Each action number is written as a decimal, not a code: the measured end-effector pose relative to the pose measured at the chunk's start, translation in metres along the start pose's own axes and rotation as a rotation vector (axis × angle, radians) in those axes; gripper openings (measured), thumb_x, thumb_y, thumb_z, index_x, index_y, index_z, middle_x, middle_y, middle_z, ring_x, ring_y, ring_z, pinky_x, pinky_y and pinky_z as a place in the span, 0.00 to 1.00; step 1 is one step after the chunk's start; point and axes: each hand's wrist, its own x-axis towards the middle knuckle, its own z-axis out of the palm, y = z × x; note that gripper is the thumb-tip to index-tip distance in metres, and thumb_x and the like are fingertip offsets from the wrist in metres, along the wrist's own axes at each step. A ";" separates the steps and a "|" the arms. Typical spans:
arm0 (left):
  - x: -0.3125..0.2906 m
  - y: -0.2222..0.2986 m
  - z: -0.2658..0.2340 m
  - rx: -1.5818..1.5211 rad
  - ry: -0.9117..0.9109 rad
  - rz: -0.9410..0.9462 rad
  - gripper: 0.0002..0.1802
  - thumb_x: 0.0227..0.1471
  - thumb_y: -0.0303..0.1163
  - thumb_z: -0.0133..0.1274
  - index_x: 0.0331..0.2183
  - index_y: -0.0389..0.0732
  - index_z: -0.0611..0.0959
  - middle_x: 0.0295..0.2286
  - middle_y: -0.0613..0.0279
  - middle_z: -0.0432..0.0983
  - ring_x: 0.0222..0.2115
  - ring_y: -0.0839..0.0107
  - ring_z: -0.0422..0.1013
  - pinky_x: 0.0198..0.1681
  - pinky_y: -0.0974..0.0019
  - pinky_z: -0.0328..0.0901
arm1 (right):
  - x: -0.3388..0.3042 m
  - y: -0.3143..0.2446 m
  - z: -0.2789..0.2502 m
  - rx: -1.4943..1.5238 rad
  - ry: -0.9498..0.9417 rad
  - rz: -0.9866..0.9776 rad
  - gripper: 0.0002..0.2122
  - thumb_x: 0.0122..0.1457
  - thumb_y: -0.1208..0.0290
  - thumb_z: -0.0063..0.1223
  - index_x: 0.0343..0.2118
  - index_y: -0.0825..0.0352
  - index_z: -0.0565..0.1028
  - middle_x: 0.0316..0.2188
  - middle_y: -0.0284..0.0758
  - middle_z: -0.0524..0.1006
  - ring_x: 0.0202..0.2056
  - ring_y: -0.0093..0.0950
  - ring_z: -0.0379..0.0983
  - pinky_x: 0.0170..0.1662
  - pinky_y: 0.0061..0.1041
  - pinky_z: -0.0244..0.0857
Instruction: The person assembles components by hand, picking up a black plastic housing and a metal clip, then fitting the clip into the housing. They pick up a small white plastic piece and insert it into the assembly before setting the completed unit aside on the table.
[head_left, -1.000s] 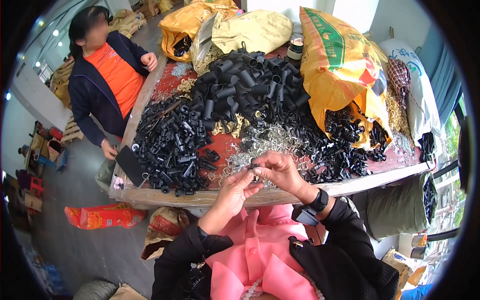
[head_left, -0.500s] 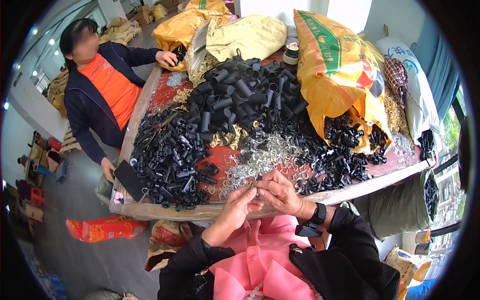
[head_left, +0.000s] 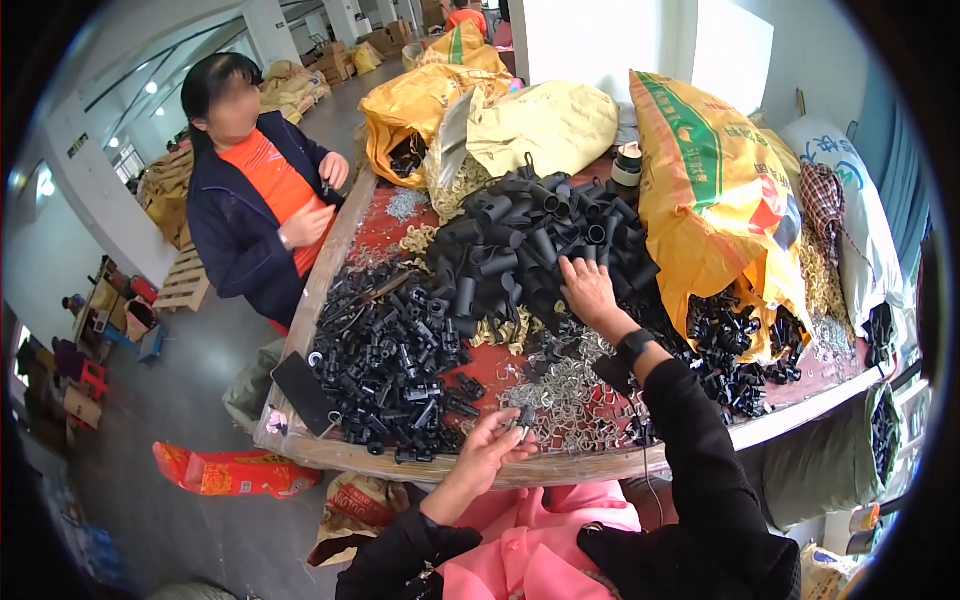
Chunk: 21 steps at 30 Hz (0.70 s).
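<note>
My left hand [head_left: 487, 448] is closed in a pinch near the table's front edge. Between its fingertips is a small dark plastic part [head_left: 526, 416] with some metal on it; its exact kind is too small to make out. My right hand [head_left: 590, 290] is stretched forward to the near side of a heap of black plastic tubes [head_left: 490, 262]. Its fingers are apart and touch the tubes, with nothing seen gripped. Under my right forearm lie bent metal clips [head_left: 575, 395]. A pile of small black plastic fittings [head_left: 390, 355] is left of my left hand.
A yellow sack [head_left: 700, 190] spills black parts at the right. Behind the tubes lie a beige sack [head_left: 545, 125] and a lidded jar [head_left: 627, 165]. A dark flat tablet-like panel [head_left: 305, 393] rests at the left corner. Another person [head_left: 265, 200] stands beyond the left edge, hands raised.
My right hand has left my left hand and reached forward to the tubes. My left hand keeps a small part. The other person's hands have moved from the sack and panel to the chest.
</note>
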 end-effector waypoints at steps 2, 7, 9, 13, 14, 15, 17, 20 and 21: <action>-0.001 0.001 -0.004 -0.022 0.006 -0.004 0.13 0.49 0.27 0.43 0.39 0.35 0.66 0.30 0.54 0.71 0.29 0.68 0.70 0.30 0.75 0.66 | -0.017 0.002 -0.018 0.306 -0.097 0.001 0.20 0.40 0.70 0.53 0.39 0.63 0.63 0.32 0.35 0.68 0.31 0.32 0.66 0.32 0.28 0.60; -0.007 -0.004 0.002 -0.057 0.012 -0.041 0.13 0.49 0.26 0.43 0.39 0.36 0.65 0.31 0.52 0.71 0.29 0.67 0.71 0.30 0.73 0.67 | -0.066 0.020 -0.090 0.826 -0.080 0.008 0.16 0.42 0.72 0.53 0.36 0.64 0.65 0.28 0.34 0.69 0.25 0.28 0.68 0.27 0.25 0.63; -0.007 -0.008 0.005 -0.064 0.026 -0.063 0.12 0.49 0.26 0.42 0.38 0.36 0.66 0.31 0.51 0.70 0.29 0.66 0.71 0.30 0.73 0.67 | -0.081 0.032 -0.102 1.017 -0.078 0.108 0.15 0.42 0.72 0.54 0.35 0.64 0.65 0.27 0.33 0.69 0.25 0.27 0.67 0.28 0.23 0.63; -0.012 -0.011 0.013 -0.067 -0.034 -0.062 0.12 0.49 0.26 0.43 0.38 0.36 0.66 0.31 0.52 0.71 0.29 0.67 0.71 0.30 0.73 0.67 | -0.108 0.034 -0.126 1.649 0.067 0.422 0.14 0.43 0.72 0.54 0.34 0.65 0.66 0.25 0.31 0.69 0.25 0.23 0.67 0.29 0.18 0.62; -0.013 -0.010 0.016 -0.056 -0.035 -0.050 0.11 0.49 0.26 0.43 0.37 0.36 0.67 0.31 0.52 0.71 0.29 0.67 0.71 0.30 0.73 0.67 | -0.109 0.030 -0.131 1.886 0.213 0.527 0.13 0.44 0.72 0.54 0.34 0.66 0.67 0.24 0.30 0.69 0.25 0.22 0.66 0.28 0.16 0.62; -0.015 -0.009 0.020 -0.047 -0.033 -0.040 0.11 0.49 0.26 0.43 0.37 0.36 0.68 0.31 0.52 0.71 0.28 0.67 0.71 0.29 0.74 0.67 | -0.113 0.026 -0.134 2.115 0.371 0.635 0.13 0.44 0.72 0.54 0.33 0.66 0.67 0.24 0.29 0.69 0.24 0.21 0.66 0.28 0.15 0.61; -0.016 -0.002 0.027 -0.045 -0.028 -0.047 0.10 0.49 0.27 0.43 0.36 0.36 0.68 0.31 0.52 0.71 0.28 0.68 0.71 0.29 0.74 0.67 | -0.125 0.021 -0.133 2.203 0.237 0.740 0.13 0.44 0.73 0.54 0.33 0.67 0.67 0.24 0.29 0.69 0.25 0.21 0.66 0.28 0.15 0.61; -0.020 0.016 0.037 -0.034 -0.030 -0.006 0.10 0.48 0.27 0.44 0.35 0.35 0.69 0.31 0.53 0.71 0.27 0.71 0.70 0.28 0.76 0.67 | -0.143 0.001 -0.132 2.375 -0.060 0.945 0.12 0.44 0.73 0.54 0.33 0.67 0.67 0.26 0.29 0.69 0.27 0.20 0.66 0.30 0.14 0.61; -0.019 0.022 0.039 -0.020 -0.036 0.015 0.10 0.48 0.27 0.45 0.36 0.35 0.70 0.30 0.55 0.71 0.26 0.74 0.70 0.27 0.77 0.67 | -0.147 -0.015 -0.135 2.138 -0.150 0.725 0.13 0.43 0.73 0.56 0.33 0.66 0.68 0.27 0.29 0.69 0.29 0.21 0.66 0.32 0.17 0.61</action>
